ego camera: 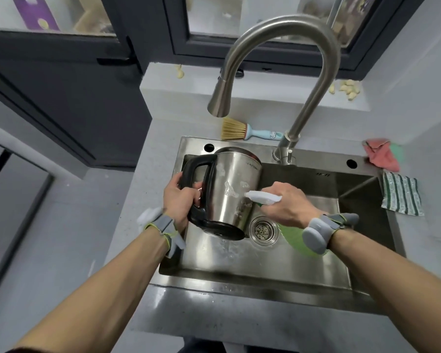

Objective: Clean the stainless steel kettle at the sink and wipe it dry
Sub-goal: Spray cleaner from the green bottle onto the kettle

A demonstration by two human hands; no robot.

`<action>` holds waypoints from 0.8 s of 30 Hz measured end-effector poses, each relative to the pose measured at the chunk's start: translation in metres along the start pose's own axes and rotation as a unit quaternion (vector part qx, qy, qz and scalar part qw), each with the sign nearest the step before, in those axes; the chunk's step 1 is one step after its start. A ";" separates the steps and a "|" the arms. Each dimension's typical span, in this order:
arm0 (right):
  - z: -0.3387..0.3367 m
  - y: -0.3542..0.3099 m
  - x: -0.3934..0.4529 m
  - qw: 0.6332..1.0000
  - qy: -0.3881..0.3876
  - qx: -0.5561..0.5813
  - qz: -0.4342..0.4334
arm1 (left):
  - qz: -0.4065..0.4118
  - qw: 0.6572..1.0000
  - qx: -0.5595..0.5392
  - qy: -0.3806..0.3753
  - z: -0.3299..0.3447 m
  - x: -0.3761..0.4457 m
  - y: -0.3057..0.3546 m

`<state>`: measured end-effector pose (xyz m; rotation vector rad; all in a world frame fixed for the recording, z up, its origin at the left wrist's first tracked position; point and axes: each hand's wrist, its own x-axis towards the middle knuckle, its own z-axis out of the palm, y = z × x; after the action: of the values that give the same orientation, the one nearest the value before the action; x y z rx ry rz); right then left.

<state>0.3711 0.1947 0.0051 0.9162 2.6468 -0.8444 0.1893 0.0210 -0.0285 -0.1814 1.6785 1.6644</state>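
The stainless steel kettle (236,192) with a black handle and black base is held tilted over the steel sink (278,253), its mouth pointing away from me. My left hand (180,200) grips the black handle. My right hand (285,203) holds a green spray bottle (294,236) with a white nozzle, and the nozzle tip sits close to the kettle's side. White foam patches cling to the kettle's wall. The bottle's green body is mostly hidden under my right wrist.
A curved steel faucet (288,72) arches over the sink, no water running from it. Behind the sink lies a brush (242,129) with a blue handle. On the right counter lie a pink cloth (381,155) and a green striped cloth (401,193). The drain (263,229) is open.
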 end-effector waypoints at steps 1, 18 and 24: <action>-0.001 -0.003 0.000 0.997 0.009 0.071 0.005 | -0.006 1.000 -0.003 -0.001 -0.003 0.003 0.002; -0.012 -0.023 -0.015 0.901 0.227 0.369 0.006 | -0.068 0.989 -0.126 -0.017 -0.013 -0.005 0.021; -0.018 -0.018 -0.022 0.883 0.314 0.348 -0.029 | -0.109 0.983 -0.136 -0.049 -0.010 -0.011 0.023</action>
<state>0.3770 0.1825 0.0367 1.4841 2.9097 -1.8600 0.1803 0.0109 -0.0048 -0.3943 1.3032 1.6995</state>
